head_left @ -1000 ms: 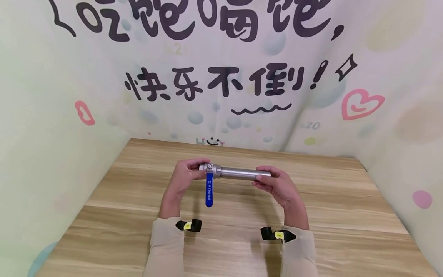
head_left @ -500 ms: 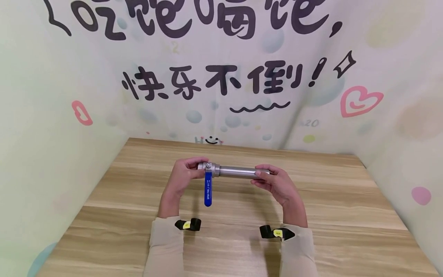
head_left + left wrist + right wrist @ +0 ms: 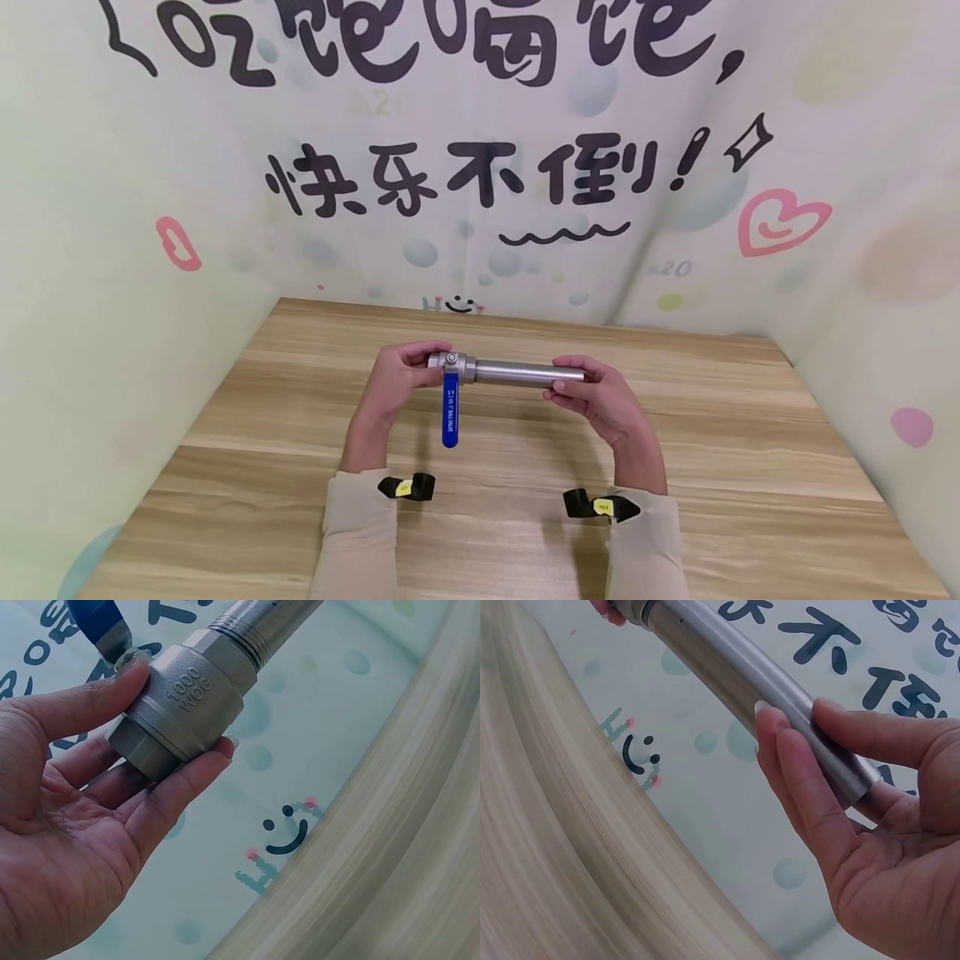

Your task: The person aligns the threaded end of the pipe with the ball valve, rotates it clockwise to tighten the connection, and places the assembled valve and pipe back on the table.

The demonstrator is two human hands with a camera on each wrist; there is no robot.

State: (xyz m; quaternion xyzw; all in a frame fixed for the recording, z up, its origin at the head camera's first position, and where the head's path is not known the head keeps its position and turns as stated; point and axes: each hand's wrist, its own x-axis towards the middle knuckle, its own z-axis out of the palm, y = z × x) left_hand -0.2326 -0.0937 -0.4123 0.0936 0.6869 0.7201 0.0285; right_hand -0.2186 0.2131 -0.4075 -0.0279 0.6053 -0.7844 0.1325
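Pipe (image 3: 517,373) extends lengthwise right of valve (image 3: 463,368) | left hand (image 3: 394,378) grips valve | right hand (image 3: 602,401) pinches pipe's far end

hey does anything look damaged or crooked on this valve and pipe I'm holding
Nothing looks plainly damaged or askew: the pipe runs straight out of the valve. Some bare threads show where they meet, which may just mean it isn't screwed fully in.
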